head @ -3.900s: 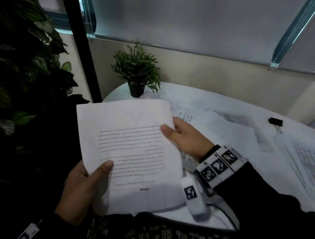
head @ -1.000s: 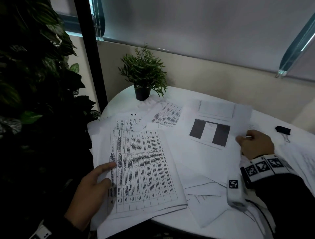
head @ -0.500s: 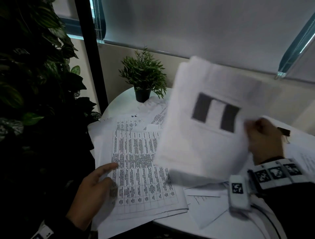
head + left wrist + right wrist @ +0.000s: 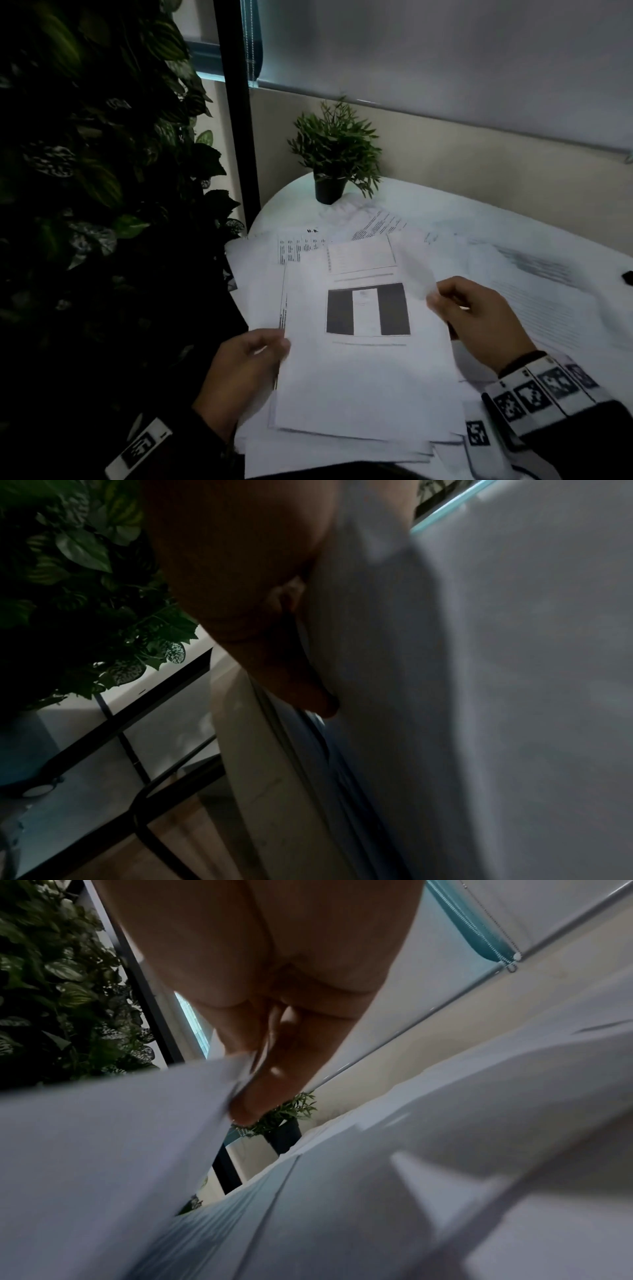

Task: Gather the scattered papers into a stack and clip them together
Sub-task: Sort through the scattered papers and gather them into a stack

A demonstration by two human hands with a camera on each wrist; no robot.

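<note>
L hand (image 4: 245, 368): grips stack's left edge.
Stack (image 4: 356, 383): near table (image 4: 462, 219) edge, top sheet askew.
R hand (image 4: 479, 318): pinches top sheet's right edge.
Loose papers (image 4: 534, 284): right, ungathered.
Clip (image 4: 628, 277): far right.
Risk: overhanging stack may slide off.

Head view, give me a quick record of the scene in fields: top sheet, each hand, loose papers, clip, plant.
top sheet: page with dark block graphic, lying on the stack at the near table edge
left hand: holds the stack's left edge
right hand: pinches the top sheet's right edge
loose papers: more sheets spread on the white table
binder clip: at far right, only partly in view, untouched
potted plant: at the back of the table
</note>
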